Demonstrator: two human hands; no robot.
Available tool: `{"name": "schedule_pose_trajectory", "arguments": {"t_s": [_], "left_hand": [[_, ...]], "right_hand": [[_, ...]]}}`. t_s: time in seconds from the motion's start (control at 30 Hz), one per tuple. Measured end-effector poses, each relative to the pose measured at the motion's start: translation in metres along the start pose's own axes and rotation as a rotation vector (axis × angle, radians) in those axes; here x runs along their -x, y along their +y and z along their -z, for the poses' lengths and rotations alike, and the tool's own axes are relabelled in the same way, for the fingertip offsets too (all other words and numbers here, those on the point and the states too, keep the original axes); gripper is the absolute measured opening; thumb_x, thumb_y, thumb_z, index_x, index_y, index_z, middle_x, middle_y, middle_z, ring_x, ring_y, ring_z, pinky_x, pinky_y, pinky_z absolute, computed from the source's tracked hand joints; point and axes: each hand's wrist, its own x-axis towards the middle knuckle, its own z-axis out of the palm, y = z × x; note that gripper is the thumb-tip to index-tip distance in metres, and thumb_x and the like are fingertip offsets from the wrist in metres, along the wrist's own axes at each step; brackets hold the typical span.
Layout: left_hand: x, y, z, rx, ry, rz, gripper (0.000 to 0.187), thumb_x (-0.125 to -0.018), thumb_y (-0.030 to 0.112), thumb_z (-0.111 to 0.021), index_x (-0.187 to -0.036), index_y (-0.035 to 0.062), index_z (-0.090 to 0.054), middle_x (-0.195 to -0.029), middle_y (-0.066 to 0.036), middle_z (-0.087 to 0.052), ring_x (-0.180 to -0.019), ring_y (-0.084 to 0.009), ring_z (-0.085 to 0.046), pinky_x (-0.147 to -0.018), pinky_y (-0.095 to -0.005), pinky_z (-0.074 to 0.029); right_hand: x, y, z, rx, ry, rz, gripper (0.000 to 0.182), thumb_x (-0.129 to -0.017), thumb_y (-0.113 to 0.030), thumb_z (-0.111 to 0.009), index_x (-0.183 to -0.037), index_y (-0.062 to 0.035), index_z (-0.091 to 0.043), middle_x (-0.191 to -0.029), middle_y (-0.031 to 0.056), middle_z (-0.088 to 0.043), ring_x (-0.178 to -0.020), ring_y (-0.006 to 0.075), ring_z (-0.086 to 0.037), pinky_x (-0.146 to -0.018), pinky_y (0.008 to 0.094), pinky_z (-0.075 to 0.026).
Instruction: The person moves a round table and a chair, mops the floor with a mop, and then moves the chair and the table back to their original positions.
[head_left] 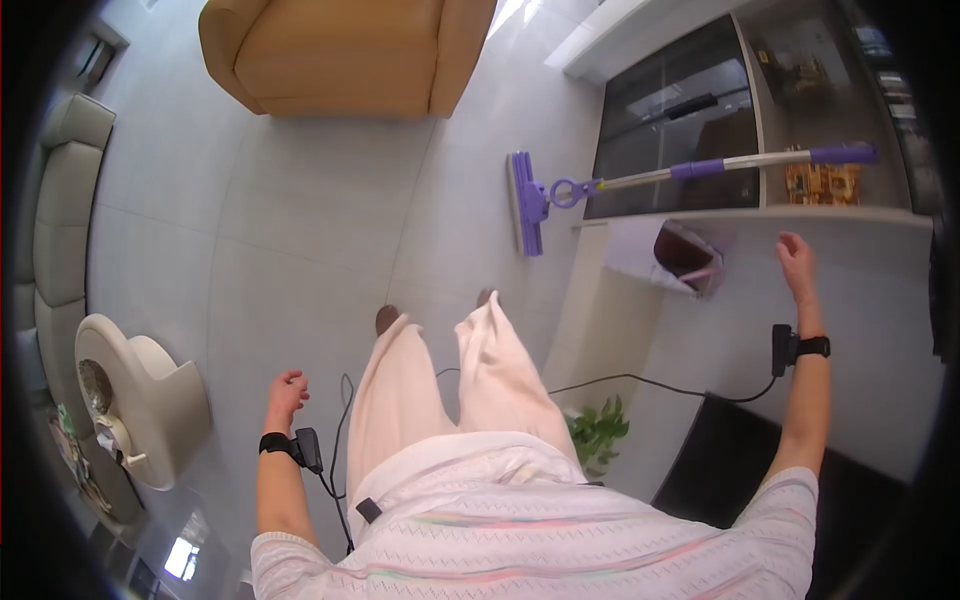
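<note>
My left hand [287,392] hangs over the grey floor at the lower left, its fingers loosely curled, and what they hold, if anything, is too small to make out. On the right, my right hand [795,262] is raised beside the cabinet, fingers bent, just below the purple mop [700,168] and apart from it. The mop leans across the cabinet front, its purple head [527,204] on the floor. A pink and white bin [690,258] with a dark opening stands left of my right hand. Both wrists wear black straps with cabled devices.
An orange armchair [335,55] stands ahead. A grey sofa [65,230] runs along the left, near a beige rounded table [165,400]. The cabinet [680,120] with glass doors fills the upper right. A green plant [598,436] and a black screen [725,460] are at the lower right.
</note>
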Motion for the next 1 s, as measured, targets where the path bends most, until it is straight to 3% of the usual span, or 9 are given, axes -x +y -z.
{"name": "schedule_pose_trajectory", "arguments": {"t_s": [0.13,0.2,0.23,0.37,0.4,0.5,0.6,0.8,1.0], "left_hand": [[0.024,0.024,-0.051,0.088,0.045,0.047,0.042,-0.074,0.021,-0.056,-0.111,0.0035,-0.051,-0.078,-0.005,-0.058,-0.065,-0.0132,-0.056,-0.052,-0.0262,-0.043],[0.035,0.013,-0.086,0.126,0.176,0.069,0.037,-0.071,0.023,-0.06,-0.103,0.0043,-0.058,-0.074,-0.008,-0.06,-0.057,-0.0146,-0.057,-0.052,-0.0288,-0.046],[0.045,0.005,-0.103,0.063,0.174,0.106,0.038,-0.07,0.023,-0.06,-0.103,0.0041,-0.058,-0.077,-0.009,-0.061,-0.06,-0.0164,-0.059,-0.056,-0.0301,-0.047],[0.076,-0.007,-0.179,0.115,0.145,0.211,0.039,-0.068,0.023,-0.062,-0.102,0.0036,-0.058,-0.084,-0.013,-0.063,-0.069,-0.0207,-0.061,-0.066,-0.0321,-0.048],[0.086,-0.004,-0.191,0.117,0.121,0.224,0.039,-0.068,0.024,-0.062,-0.101,0.0037,-0.059,-0.086,-0.013,-0.062,-0.071,-0.0209,-0.061,-0.068,-0.0321,-0.048],[0.102,-0.009,-0.208,0.149,0.095,0.265,0.04,-0.068,0.026,-0.062,-0.101,0.0044,-0.059,-0.09,-0.014,-0.062,-0.078,-0.0224,-0.061,-0.072,-0.0329,-0.048],[0.103,-0.021,-0.227,0.159,0.134,0.242,0.042,-0.068,0.029,-0.061,-0.102,0.0055,-0.059,-0.095,-0.014,-0.061,-0.085,-0.0253,-0.059,-0.077,-0.0344,-0.046],[0.088,0.009,-0.236,0.144,0.192,0.119,0.039,-0.07,0.03,-0.058,-0.102,0.0075,-0.059,-0.102,-0.014,-0.059,-0.097,-0.0296,-0.055,-0.084,-0.0369,-0.043],[0.035,0.063,-0.203,0.093,0.283,-0.185,0.036,-0.07,0.027,-0.058,-0.102,0.01,-0.058,-0.101,-0.014,-0.059,-0.097,-0.03,-0.054,-0.081,-0.0387,-0.043]], "right_hand": [[-0.127,0.055,0.016,0.414,0.073,0.336,0.039,-0.073,-0.013,-0.058,-0.111,-0.0047,-0.051,-0.112,0.0132,-0.052,-0.106,0.0285,-0.048,-0.091,0.0363,-0.037],[-0.18,0.063,0.013,0.7,0.005,0.361,0.045,-0.072,-0.011,-0.059,-0.116,-0.008,-0.048,-0.119,0.0113,-0.048,-0.112,0.027,-0.044,-0.092,0.0359,-0.036],[-0.194,0.066,0.011,0.807,-0.063,0.298,0.05,-0.072,-0.012,-0.06,-0.119,-0.0129,-0.044,-0.125,0.0085,-0.043,-0.117,0.0252,-0.039,-0.093,0.0425,-0.034],[-0.229,0.047,0.007,1.013,-0.353,0.152,0.04,-0.066,-0.006,-0.061,-0.104,-0.0117,-0.051,-0.116,0.0088,-0.05,-0.117,0.0288,-0.039,-0.097,0.0553,-0.025],[-0.237,0.049,0.005,1.055,-0.415,0.17,0.039,-0.065,-0.006,-0.061,-0.103,-0.0104,-0.051,-0.114,0.0095,-0.051,-0.113,0.0296,-0.042,-0.095,0.0555,-0.027],[-0.262,0.052,0.004,1.001,-0.442,0.229,0.022,-0.057,-0.006,-0.065,-0.079,-0.003,-0.063,-0.089,0.0169,-0.061,-0.087,0.0329,-0.058,-0.077,0.0372,-0.047],[-0.253,0.0,0.016,1.02,-0.618,0.213,0.03,-0.049,-0.012,-0.069,-0.078,-0.0034,-0.067,-0.079,0.0155,-0.063,-0.082,0.0285,-0.06,-0.073,0.0343,-0.049],[-0.256,-0.077,0.017,0.861,-0.368,0.768,0.02,-0.048,-0.01,-0.063,-0.065,-0.0018,-0.062,-0.071,0.0164,-0.057,-0.078,0.0331,-0.055,-0.07,0.0384,-0.045],[-0.162,-0.326,0.001,1.212,-0.376,1.165,0.02,-0.048,-0.021,-0.06,-0.06,-0.0051,-0.063,-0.065,0.0143,-0.06,-0.071,0.0305,-0.059,-0.066,0.0376,-0.045]]}}
